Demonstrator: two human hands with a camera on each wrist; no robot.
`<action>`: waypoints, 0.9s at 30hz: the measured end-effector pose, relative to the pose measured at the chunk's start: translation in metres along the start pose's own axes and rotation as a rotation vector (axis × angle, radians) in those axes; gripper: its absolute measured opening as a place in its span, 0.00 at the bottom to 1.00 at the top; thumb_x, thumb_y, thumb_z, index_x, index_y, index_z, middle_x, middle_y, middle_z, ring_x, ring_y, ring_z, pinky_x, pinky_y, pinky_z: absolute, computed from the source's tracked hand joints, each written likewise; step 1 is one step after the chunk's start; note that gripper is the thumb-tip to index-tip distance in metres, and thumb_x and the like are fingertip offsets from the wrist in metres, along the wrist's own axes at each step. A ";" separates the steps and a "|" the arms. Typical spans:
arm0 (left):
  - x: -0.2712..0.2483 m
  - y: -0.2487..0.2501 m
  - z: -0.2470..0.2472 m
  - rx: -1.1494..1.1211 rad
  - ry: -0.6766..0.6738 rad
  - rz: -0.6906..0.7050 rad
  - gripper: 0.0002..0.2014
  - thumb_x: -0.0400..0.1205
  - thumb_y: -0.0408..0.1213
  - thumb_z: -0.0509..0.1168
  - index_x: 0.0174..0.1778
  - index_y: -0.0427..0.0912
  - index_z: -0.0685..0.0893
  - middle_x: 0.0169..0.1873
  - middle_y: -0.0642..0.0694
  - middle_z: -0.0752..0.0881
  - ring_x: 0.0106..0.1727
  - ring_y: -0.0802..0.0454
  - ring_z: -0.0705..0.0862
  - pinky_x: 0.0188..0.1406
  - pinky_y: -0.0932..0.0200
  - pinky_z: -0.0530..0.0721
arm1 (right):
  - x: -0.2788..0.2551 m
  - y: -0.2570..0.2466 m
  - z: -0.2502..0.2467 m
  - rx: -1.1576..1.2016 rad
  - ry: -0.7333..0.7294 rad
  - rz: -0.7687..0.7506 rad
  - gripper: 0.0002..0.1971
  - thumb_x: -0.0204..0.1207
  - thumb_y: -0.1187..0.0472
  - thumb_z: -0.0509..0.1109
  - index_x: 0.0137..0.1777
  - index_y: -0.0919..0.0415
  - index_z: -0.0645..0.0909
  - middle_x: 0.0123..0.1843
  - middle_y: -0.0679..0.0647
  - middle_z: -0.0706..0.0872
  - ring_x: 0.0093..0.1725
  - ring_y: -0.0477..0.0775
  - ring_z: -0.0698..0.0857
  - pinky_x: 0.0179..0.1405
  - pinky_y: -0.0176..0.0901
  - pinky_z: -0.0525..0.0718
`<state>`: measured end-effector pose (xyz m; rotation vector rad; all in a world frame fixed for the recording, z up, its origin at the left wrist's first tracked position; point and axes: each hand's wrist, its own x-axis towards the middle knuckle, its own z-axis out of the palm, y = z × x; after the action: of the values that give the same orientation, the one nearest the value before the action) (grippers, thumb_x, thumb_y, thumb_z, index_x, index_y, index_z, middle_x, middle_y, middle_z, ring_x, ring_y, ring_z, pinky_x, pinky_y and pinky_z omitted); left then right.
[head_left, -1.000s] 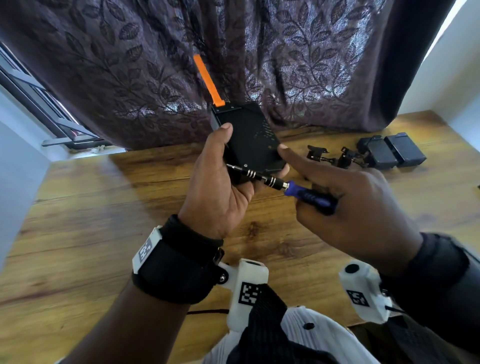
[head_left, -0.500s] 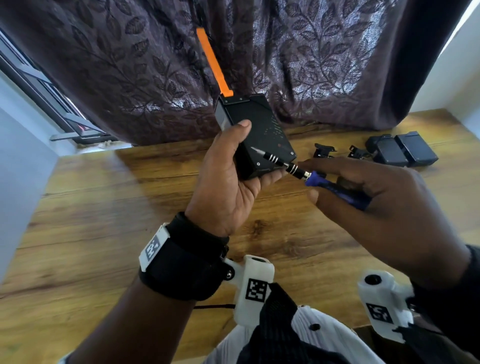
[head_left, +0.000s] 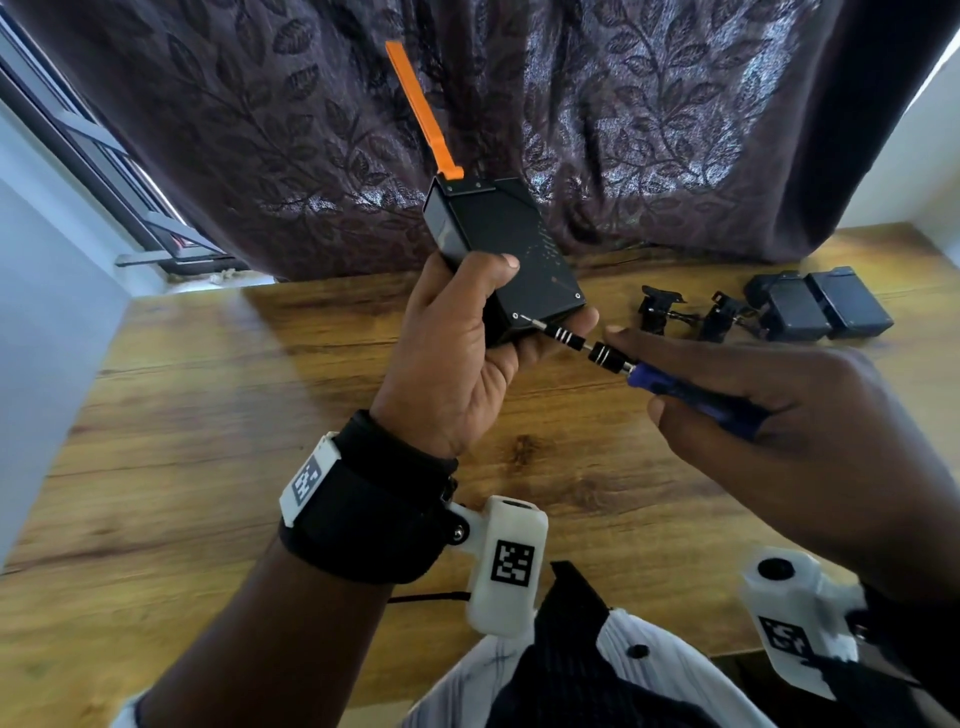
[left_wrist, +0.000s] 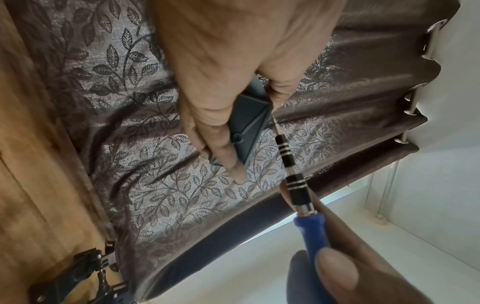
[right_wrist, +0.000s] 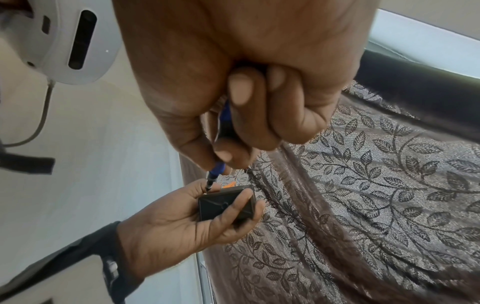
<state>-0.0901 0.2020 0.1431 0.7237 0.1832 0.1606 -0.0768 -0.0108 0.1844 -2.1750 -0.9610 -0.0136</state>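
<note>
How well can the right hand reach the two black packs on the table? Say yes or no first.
Probably yes: the packs lie bare on the table just beyond the right hand, nothing between. Its fingers grip the screwdriver, though, so that must go down first.

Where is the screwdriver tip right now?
Head view, centre: the screwdriver in the right hand has its tip at a corner screw at the near end of the black box that the left hand holds.
</note>
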 end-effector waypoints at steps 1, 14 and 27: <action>-0.001 0.000 0.001 0.005 0.002 -0.002 0.23 0.87 0.29 0.62 0.78 0.28 0.70 0.74 0.14 0.72 0.72 0.11 0.76 0.46 0.38 0.91 | 0.000 0.000 0.000 0.009 -0.001 0.001 0.25 0.76 0.60 0.72 0.71 0.38 0.81 0.37 0.42 0.86 0.31 0.47 0.82 0.26 0.28 0.73; -0.006 0.001 0.011 0.164 0.076 0.009 0.16 0.90 0.26 0.58 0.75 0.32 0.73 0.59 0.29 0.84 0.51 0.27 0.89 0.51 0.34 0.93 | 0.000 -0.005 -0.008 -0.131 -0.042 -0.017 0.26 0.74 0.61 0.71 0.70 0.36 0.80 0.31 0.37 0.83 0.31 0.48 0.83 0.28 0.29 0.76; 0.000 -0.001 0.016 0.514 0.012 0.019 0.13 0.94 0.49 0.54 0.69 0.50 0.78 0.61 0.44 0.85 0.59 0.44 0.85 0.55 0.35 0.86 | 0.018 -0.004 -0.034 -0.529 -0.077 -0.101 0.09 0.73 0.54 0.77 0.49 0.48 0.80 0.37 0.46 0.84 0.32 0.58 0.82 0.29 0.53 0.83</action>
<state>-0.0868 0.1913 0.1542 1.2361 0.2322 0.1366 -0.0572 -0.0192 0.2171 -2.6149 -1.2149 -0.2610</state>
